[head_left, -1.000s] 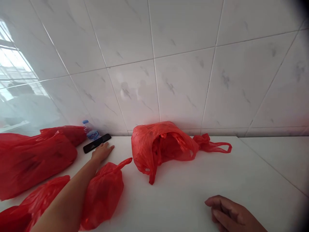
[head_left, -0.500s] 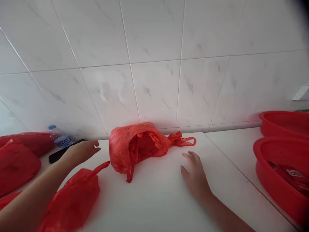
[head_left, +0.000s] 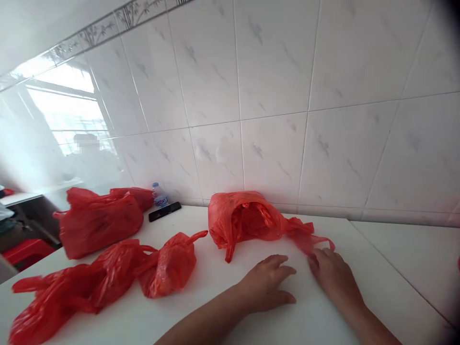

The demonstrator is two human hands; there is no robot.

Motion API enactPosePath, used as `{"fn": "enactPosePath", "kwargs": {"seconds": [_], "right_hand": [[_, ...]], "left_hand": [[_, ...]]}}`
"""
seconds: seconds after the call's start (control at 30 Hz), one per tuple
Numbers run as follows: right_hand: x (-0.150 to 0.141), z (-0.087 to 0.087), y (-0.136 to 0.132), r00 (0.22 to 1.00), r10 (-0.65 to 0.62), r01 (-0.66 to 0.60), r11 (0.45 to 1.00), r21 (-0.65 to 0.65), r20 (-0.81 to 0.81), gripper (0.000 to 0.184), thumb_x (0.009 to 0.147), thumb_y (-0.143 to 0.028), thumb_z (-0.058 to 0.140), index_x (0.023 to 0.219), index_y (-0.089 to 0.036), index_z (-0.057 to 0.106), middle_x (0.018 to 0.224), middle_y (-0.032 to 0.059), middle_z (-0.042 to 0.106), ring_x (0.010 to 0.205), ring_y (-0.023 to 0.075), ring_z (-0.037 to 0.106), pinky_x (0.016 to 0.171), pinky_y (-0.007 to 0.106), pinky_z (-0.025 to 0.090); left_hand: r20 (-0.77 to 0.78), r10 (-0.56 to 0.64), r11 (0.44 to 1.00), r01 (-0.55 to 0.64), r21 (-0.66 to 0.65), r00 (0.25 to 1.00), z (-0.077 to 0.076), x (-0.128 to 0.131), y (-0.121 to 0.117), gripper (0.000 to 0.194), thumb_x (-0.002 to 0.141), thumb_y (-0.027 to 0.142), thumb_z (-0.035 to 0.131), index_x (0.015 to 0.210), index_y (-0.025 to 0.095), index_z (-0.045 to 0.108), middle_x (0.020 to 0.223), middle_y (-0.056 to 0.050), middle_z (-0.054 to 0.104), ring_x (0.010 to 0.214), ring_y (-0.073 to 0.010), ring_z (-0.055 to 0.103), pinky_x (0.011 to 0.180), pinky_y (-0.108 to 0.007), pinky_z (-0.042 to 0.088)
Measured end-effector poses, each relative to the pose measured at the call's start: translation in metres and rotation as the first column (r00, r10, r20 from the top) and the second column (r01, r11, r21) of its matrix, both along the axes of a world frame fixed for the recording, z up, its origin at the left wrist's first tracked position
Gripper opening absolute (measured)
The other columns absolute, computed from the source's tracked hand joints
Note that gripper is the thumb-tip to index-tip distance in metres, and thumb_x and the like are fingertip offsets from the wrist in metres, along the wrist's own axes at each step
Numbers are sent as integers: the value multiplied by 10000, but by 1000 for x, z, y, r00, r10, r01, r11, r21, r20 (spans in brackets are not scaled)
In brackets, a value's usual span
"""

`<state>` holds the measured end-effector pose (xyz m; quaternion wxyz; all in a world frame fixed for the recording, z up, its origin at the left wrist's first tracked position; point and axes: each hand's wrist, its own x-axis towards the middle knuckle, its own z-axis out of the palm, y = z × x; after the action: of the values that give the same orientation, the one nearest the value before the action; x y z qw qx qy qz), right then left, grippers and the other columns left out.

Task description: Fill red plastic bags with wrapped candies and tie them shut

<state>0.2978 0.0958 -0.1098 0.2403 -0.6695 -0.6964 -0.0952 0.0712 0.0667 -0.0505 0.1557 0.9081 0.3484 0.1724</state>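
Note:
A red plastic bag (head_left: 223, 215) lies on its side against the wall, its mouth facing me with more red plastic inside. From its right side trails a thin red plastic bag (head_left: 302, 235), its loop handle stretched toward me. My right hand (head_left: 332, 270) has its fingers closed on that trailing bag. Just left of it, my left hand (head_left: 269, 282) hovers over the white table (head_left: 287, 326), fingers apart and holding nothing. A filled red bag (head_left: 170, 268) with a pointed handle sits left of my left arm.
Crumpled red bags (head_left: 93, 273) spread along the left front, and a larger full red bag (head_left: 100, 223) stands behind them. A black phone (head_left: 165, 211) and a small water bottle (head_left: 159, 195) are near the wall. A tabletop seam (head_left: 398, 273) runs at the right.
The view has turned left, and the red basins have left it. My left hand moved right, off the phone area. My right hand reached the trailing bag and took hold of it.

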Motion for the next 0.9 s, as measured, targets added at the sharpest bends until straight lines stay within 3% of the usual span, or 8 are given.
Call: {"fn": "enactPosePath", "kwargs": {"seconds": [0.17, 0.3, 0.37, 0.43, 0.53, 0.67, 0.8, 0.9], "right_hand": [[0, -1, -63, 964, 263, -264, 964, -14, -41, 141, 822, -121, 451, 779, -189, 568, 796, 47, 553, 773, 196, 538, 713, 325, 435], [-7, 14, -97, 901, 427, -432, 897, -95, -73, 138, 749, -64, 479, 744, -195, 521, 847, 38, 514, 795, 176, 527, 709, 302, 449], [-7, 21, -100, 882, 460, -469, 879, -87, -99, 80, 782, -130, 522, 736, -195, 513, 864, 41, 505, 811, 180, 520, 721, 312, 453], [-1, 25, -98, 896, 428, -435, 899, -41, -119, 151, 840, -223, 523, 695, -194, 490, 832, 38, 498, 790, 182, 508, 690, 312, 447], [17, 25, -89, 959, 245, -240, 969, 53, -144, 290, 897, -306, 478, 634, -197, 423, 776, 32, 496, 759, 184, 493, 631, 300, 428], [42, 25, -82, 997, 18, -8, 989, 144, -69, 339, 891, -343, 493, 603, -207, 377, 706, 24, 512, 715, 193, 487, 608, 317, 419], [43, 30, -83, 996, 89, -91, 949, 302, 20, 129, 879, -311, 495, 855, -208, 570, 895, 59, 623, 912, 249, 558, 798, 416, 452], [31, 38, -91, 989, 118, -63, 882, 467, -89, 277, 848, -324, 528, 1080, -179, 570, 1085, 117, 608, 1080, 297, 528, 943, 496, 402]], "left_hand": [[166, 108, 994, -110, 8, 980, -22, 16, 14, 843, 687, 175, 706, 1428, 212, 305, 1536, -178, 199, 1392, -326, 232, 1079, -491, 310], [294, 124, 991, -132, 9, 948, -21, 16, 15, 806, 610, 188, 764, 1342, 255, 433, 1556, -129, 143, 1403, -372, 115, 1099, -574, 159], [353, 128, 992, -126, -31, 927, -20, 10, 14, 577, 607, 240, 777, 1151, 244, 583, 1480, -115, 334, 1353, -357, 247, 1079, -532, 219], [401, 150, 987, -114, -113, 904, -20, 3, 14, 211, 663, 245, 724, 853, 220, 636, 1143, -78, 622, 1109, -285, 516, 958, -423, 379], [483, 272, 949, -148, -278, 832, -23, -2, 17, 144, 758, 251, 597, 646, 208, 517, 660, 28, 564, 660, -159, 534, 651, -275, 419], [591, 472, 854, -173, -490, 654, -28, 1, 21, 197, 819, 299, 505, 670, 212, 411, 605, 60, 428, 554, -116, 422, 520, -226, 318], [653, 541, 783, -36, -621, 530, -26, 5, 18, 213, 762, 287, 568, 695, 213, 379, 623, 63, 431, 529, -95, 423, 507, -217, 313], [688, 565, 749, 67, -659, 456, -20, 8, 11, 209, 687, 179, 568, 757, 216, 375, 676, 49, 487, 559, -96, 475, 529, -215, 357]]}}
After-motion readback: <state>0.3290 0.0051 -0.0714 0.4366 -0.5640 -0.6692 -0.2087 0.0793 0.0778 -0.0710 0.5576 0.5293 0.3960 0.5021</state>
